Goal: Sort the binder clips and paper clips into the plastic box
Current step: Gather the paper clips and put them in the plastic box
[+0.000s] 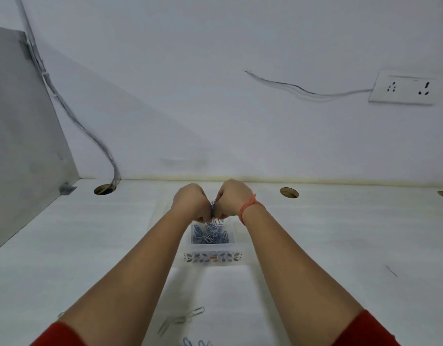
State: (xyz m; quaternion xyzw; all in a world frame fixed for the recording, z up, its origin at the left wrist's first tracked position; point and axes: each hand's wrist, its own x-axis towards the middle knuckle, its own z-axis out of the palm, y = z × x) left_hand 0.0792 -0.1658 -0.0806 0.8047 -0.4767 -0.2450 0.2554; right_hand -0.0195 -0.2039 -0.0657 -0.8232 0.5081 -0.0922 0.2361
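Together over the plastic box, the left hand and right hand pinch a cluster of blue paper clips between curled fingers. More blue clips fill the box's near compartment on the white bench; silver paper clips lie nearer the person.

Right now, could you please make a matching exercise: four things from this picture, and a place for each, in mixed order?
Things:
1. blue paper clips
2. silver paper clips
3. orange band
4. wall socket

Places:
A. upper right on the wall
B. inside the plastic box
C. on the table, between the forearms
D. around the right wrist

Pairs: 1-B, 2-C, 3-D, 4-A
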